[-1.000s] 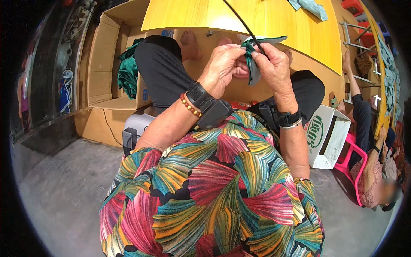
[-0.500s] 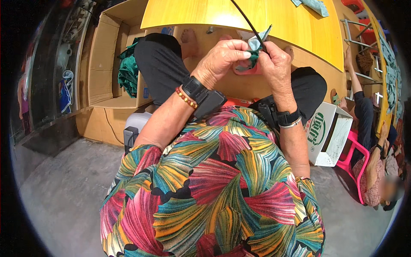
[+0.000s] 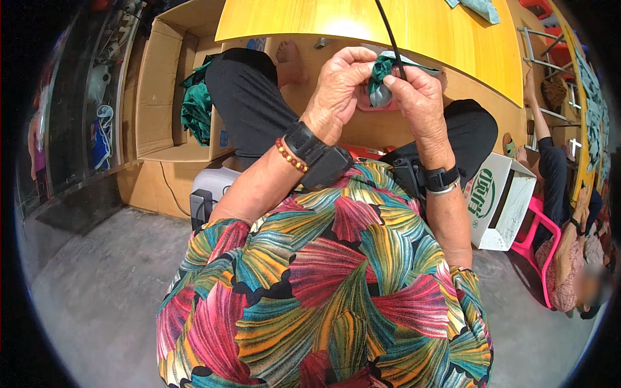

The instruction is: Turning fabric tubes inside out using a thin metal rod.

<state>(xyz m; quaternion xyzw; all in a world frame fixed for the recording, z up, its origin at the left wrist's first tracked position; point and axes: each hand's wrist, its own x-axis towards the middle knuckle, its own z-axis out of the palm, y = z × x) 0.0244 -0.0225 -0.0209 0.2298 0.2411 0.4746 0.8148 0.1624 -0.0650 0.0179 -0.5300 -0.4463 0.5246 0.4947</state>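
Between my two hands, just below the near edge of the yellow table, is a small piece of dark green, shiny fabric (image 3: 380,72) with a pale grey-green side showing. My left hand (image 3: 337,90) pinches its left edge between thumb and fingers. From the other side, the thumb and fingers of my right hand (image 3: 419,102) close on the same fabric. A thin black cable (image 3: 391,31) hangs down in front and crosses the fabric near my right fingers, hiding a little of it.
The yellow table (image 3: 323,19) spans the top, with pale green cloth (image 3: 482,9) on it. An open cardboard box (image 3: 155,110) at left holds green fabric (image 3: 196,107). At right are a white carton (image 3: 508,207), a pink stool (image 3: 538,242) and another person (image 3: 566,258).
Both hands have shifted slightly, the left one upward. The fabric has been turned and spread, so more of its dark green side shows between my fingers.
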